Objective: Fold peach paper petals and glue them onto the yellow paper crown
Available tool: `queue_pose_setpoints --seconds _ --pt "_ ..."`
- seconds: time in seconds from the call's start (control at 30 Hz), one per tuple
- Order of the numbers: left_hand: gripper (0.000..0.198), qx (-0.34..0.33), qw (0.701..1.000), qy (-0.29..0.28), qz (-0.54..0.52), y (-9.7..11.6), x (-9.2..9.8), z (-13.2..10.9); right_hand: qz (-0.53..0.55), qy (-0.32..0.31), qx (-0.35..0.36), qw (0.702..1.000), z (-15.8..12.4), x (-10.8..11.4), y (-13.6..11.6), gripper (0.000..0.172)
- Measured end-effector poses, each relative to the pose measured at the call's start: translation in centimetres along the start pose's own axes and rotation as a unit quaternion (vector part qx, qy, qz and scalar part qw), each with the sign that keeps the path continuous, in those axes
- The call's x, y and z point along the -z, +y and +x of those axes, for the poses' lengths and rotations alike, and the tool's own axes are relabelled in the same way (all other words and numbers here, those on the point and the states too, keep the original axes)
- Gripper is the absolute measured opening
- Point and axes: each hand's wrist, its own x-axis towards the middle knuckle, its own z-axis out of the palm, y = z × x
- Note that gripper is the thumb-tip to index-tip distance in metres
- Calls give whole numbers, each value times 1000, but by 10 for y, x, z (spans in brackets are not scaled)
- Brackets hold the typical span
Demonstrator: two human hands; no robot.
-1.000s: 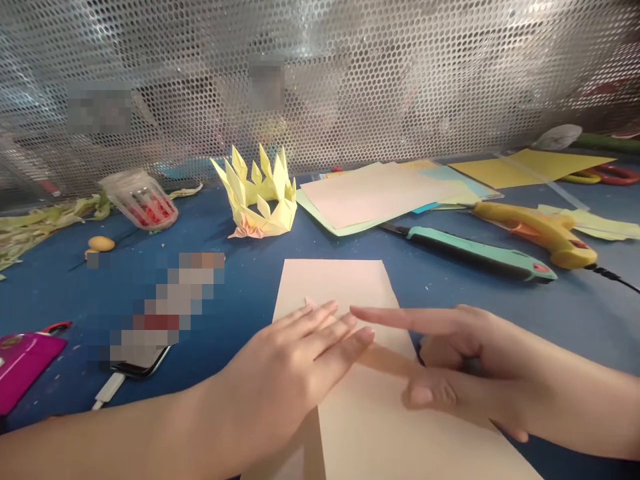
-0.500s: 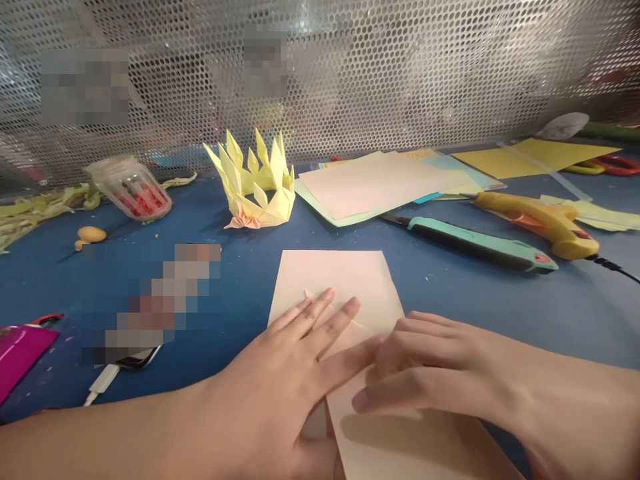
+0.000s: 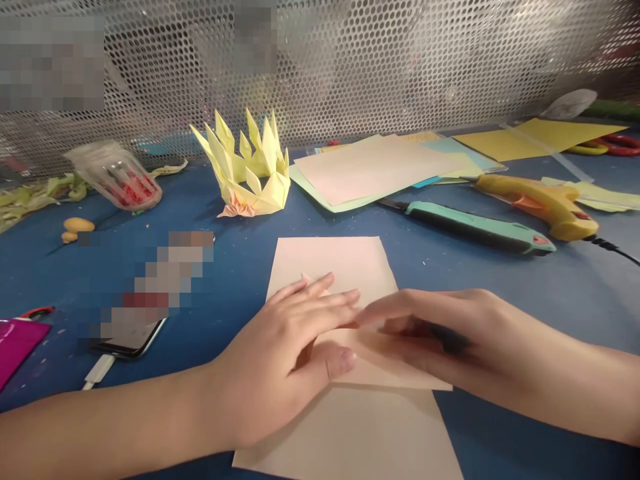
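A pale pink sheet of paper (image 3: pixel 350 433) lies on the blue table in front of me, with a folded layer (image 3: pixel 395 370) over its middle. My left hand (image 3: pixel 295 340) rests on this paper, palm down and fingers stretched out, its thumb lying on the folded layer. At the right side, my right hand (image 3: pixel 445 333) has curled fingers closed at the layer, with the index fingertip touching the left hand's fingers. What lies beneath my left palm is hidden.
Behind the paper stands a yellow folded-paper crown (image 3: pixel 255 180). Coloured sheets (image 3: pixel 370 167), a green-handled cutter (image 3: pixel 480 227) and a yellow glue gun (image 3: pixel 540 203) lie to the right. Leftward are a phone (image 3: pixel 135 337), a tilted clear jar (image 3: pixel 120 177) and a perforated metal panel (image 3: pixel 350 67) behind.
The paper's near flap, earlier slanting toward me at lower right, now lies across the sheet's middle. My left thumb has come onto it, and my right hand has shifted slightly away from me.
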Motion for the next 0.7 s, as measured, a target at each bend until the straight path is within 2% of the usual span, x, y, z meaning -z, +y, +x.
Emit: queue_pose_setpoints --seconds 0.1,0.3,0.37,0.53,0.7 --pt "48 0 1000 17 10 0 -2 0 39 -36 14 999 2 -3 2 19" --pt "56 -13 999 23 41 -2 -3 -2 8 -48 42 998 1 -7 0 28" --pt "59 -7 999 11 47 -3 -3 -2 -12 -44 42 998 -1 -8 0 30" --pt "81 23 998 -18 55 -6 -5 -4 -28 -15 41 999 -3 -13 2 32" --pt "81 15 997 -24 73 -6 -5 -4 -47 -10 43 998 -2 -15 3 31"
